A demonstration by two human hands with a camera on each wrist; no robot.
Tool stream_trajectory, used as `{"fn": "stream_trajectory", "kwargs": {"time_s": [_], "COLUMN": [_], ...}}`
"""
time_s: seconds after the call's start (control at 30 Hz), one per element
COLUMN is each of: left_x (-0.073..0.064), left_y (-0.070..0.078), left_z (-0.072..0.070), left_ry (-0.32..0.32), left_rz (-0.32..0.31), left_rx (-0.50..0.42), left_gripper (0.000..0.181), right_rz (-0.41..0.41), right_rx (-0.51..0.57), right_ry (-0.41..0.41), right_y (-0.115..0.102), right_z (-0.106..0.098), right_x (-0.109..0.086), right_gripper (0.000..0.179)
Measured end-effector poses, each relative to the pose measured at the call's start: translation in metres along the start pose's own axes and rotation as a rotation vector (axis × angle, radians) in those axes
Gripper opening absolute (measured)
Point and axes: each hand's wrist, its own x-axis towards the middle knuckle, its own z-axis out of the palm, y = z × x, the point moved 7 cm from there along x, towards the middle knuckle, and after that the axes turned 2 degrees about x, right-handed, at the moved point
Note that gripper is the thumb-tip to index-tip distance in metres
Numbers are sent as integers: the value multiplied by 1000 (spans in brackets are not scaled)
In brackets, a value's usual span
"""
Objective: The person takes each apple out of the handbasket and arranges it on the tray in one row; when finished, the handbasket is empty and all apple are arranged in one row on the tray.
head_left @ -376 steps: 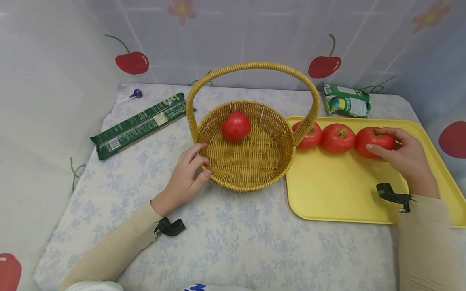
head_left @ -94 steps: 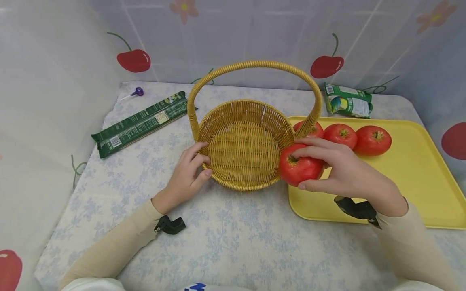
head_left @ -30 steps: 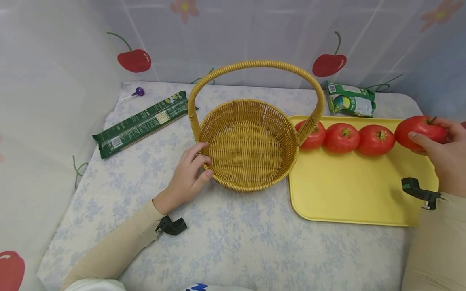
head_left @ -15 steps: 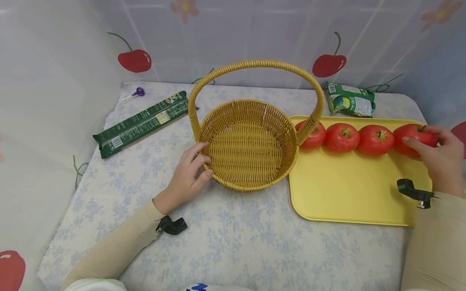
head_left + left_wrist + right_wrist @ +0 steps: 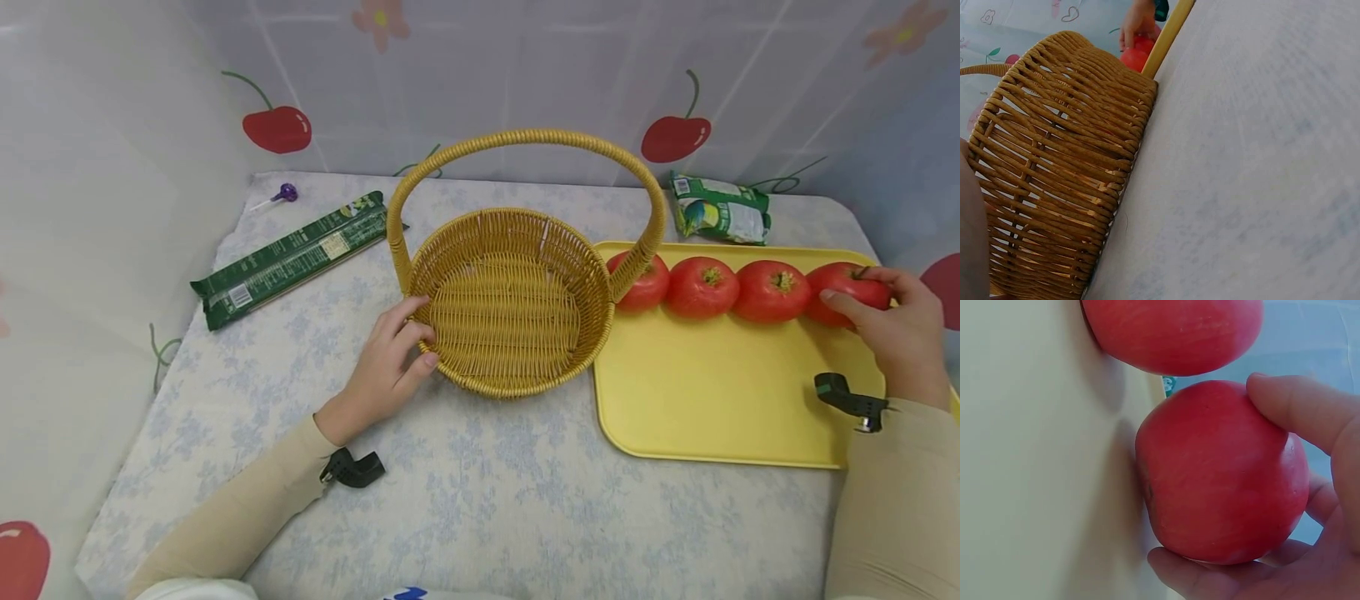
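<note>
My left hand [image 5: 386,362] holds the near-left rim of a yellow wicker basket [image 5: 517,385] with a tall arched handle, fingers hooked over the edge. The basket's woven bottom is in plain sight. On the yellow tray [image 5: 712,400] to its right, red apples stand in a row along the far side: one apple [image 5: 643,282] partly behind the handle, a second apple [image 5: 701,287], a third apple [image 5: 771,291]. My right hand [image 5: 900,325] grips the rightmost apple [image 5: 1222,475] between thumb and fingers, low at the tray beside the third.
A long green packet [image 5: 292,262] lies left of the basket, with a purple lollipop [image 5: 285,192] beyond it. Behind the tray sits a small green packet [image 5: 720,210]. A printed curtain [image 5: 510,92] closes off the back of the cloth-covered table [image 5: 480,492].
An apple in the basket earlier is gone from it. My right hand has brought an apple from the basket's side to the row's right end and lowered it. The left hand stays put.
</note>
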Motion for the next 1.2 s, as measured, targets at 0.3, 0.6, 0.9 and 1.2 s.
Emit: {"fn": "stream_trajectory", "kwargs": {"time_s": [0.3,0.6,0.9,1.2], "left_x": [0,-1,0,0], "left_y": [2,1,2,3], "left_z": [-1,0,-1,-1], "left_ry": [-5,5,8,4], "left_rz": [-3,2,2,1], "left_rx": [-5,-4,-9,-5], "left_gripper": [64,65,65,66], "right_rz": [-4,-47,-68,-45], "right_rx": [21,-7,-33,-21], "right_ry": [-6,-32,-33,-32], "right_y": [4,9,8,9], "right_z": [0,-1,-1,-1], "right_x": [2,2,1,2], "right_gripper": [40,33,34,33]}}
